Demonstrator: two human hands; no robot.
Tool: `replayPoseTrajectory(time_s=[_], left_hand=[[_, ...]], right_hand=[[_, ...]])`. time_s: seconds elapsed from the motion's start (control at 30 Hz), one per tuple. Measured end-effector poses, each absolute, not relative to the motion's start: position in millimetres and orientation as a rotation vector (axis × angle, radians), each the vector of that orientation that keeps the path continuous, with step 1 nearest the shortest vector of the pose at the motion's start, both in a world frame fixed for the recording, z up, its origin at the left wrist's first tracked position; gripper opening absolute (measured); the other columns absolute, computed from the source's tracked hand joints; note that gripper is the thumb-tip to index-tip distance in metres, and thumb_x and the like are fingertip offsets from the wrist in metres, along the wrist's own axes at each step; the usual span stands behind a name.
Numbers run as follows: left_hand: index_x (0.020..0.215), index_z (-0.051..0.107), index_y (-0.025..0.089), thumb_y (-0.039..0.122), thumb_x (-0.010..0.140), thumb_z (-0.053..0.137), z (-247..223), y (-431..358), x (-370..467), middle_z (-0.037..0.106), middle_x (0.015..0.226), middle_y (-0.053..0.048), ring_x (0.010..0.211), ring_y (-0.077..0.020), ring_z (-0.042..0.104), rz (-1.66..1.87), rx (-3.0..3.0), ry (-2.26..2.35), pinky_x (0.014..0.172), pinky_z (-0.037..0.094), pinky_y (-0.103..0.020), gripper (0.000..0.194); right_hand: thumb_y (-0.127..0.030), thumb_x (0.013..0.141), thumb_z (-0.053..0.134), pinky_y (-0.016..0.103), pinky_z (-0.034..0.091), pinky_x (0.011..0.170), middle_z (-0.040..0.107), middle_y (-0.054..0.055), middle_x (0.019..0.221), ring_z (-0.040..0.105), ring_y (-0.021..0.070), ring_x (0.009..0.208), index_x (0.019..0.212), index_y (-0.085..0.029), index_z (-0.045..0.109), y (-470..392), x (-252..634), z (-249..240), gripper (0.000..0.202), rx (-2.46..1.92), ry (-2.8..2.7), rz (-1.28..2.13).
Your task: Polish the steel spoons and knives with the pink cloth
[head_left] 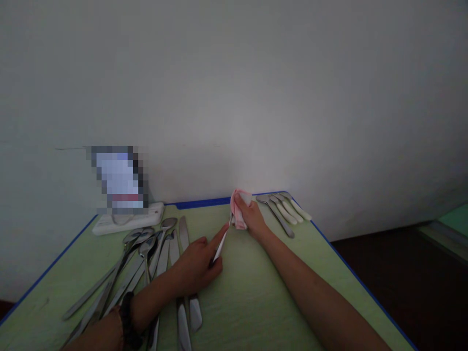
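My left hand (pixel 195 265) is closed around the handle of a white-handled piece of cutlery (pixel 220 247), with the index finger stretched along it. The far end of that piece goes into a pink and white cloth (pixel 240 222), which hides its head, so I cannot tell whether it is a spoon or a fork. My right hand (pixel 255 220) pinches the folded cloth about that end, thumb on top. Beside my left forearm lies a loose pile of metal spoons (pixel 146 247) and other cutlery, with table knives (pixel 195 312) partly under my left hand.
At the far right of the green table (pixel 256 302) lie several white-handled pieces of cutlery (pixel 288 210) and a metal spoon (pixel 281 222). A phone-like screen (pixel 119 178), blurred, stands on a white flat device (pixel 124 223) at the back left. A wall (pixel 234 97) rises behind the table.
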State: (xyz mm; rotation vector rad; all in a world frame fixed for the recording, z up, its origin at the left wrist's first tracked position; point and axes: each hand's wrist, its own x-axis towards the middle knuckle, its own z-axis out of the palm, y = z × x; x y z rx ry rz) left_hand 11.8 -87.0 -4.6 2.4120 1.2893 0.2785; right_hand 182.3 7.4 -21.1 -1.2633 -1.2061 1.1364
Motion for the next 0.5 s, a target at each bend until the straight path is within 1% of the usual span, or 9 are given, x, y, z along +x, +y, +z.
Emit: replayPoseTrajectory(time_s=[0.1,0.2,0.27,0.33,0.4,0.5], left_hand=[[0.146,0.013,0.016,0.017,0.082,0.042,-3.3,-87.3,12.1,0.052,0.067,0.0,0.071,-0.0202,0.05,0.28,2.406,1.299,0.068,0.041,-0.029,0.071],[0.147,0.011,0.016,0.017,0.081,0.042,-3.7,-87.6,12.1,0.051,0.064,0.001,0.071,-0.02,0.049,0.305,2.418,1.271,0.068,0.04,-0.028,0.073],[0.147,0.01,0.018,0.016,0.081,0.043,-4.6,-87.9,11.7,0.05,0.064,0.002,0.071,-0.0197,0.049,0.327,2.427,1.26,0.068,0.04,-0.028,0.074],[0.147,0.009,0.018,0.017,0.081,0.043,-5.7,-88.1,11.3,0.05,0.063,0.002,0.07,-0.0196,0.049,0.335,2.428,1.26,0.068,0.04,-0.028,0.074],[0.147,0.009,0.017,0.017,0.081,0.043,-6.4,-88.3,11.0,0.049,0.062,0.002,0.07,-0.0196,0.049,0.332,2.424,1.272,0.067,0.04,-0.028,0.074],[0.147,0.009,0.017,0.018,0.082,0.042,-6.4,-88.1,11.1,0.049,0.063,0.002,0.069,-0.0196,0.049,0.326,2.421,1.291,0.067,0.04,-0.028,0.073]], right_hand=[[-0.062,0.069,0.055,0.023,0.03,0.044,0.045,-0.003,0.047,0.039,0.0089,0.044,0.056,-0.018,0.048,5.9,181.1,-19.3,0.047,-1.258,-1.222,1.136],[-0.05,0.072,0.053,0.024,0.034,0.05,0.049,-0.002,0.052,0.043,0.011,0.05,0.058,-0.017,0.05,9.0,181.6,-23.0,0.035,-1.159,-1.209,1.138],[-0.041,0.071,0.053,0.025,0.036,0.053,0.05,-0.002,0.055,0.044,0.0123,0.053,0.059,-0.018,0.052,11.6,182.2,-26.5,0.026,-1.114,-1.186,1.115],[-0.036,0.07,0.054,0.026,0.036,0.053,0.05,-0.002,0.055,0.044,0.0125,0.053,0.06,-0.018,0.053,12.8,182.7,-28.7,0.02,-1.101,-1.203,1.096],[-0.035,0.07,0.057,0.025,0.036,0.052,0.05,-0.003,0.054,0.044,0.0121,0.051,0.061,-0.018,0.054,12.2,183.0,-29.1,0.02,-1.083,-1.257,1.097],[-0.04,0.072,0.06,0.024,0.035,0.049,0.052,-0.002,0.052,0.045,0.0117,0.05,0.063,-0.018,0.055,10.1,182.6,-28.7,0.025,-1.064,-1.287,1.079]])
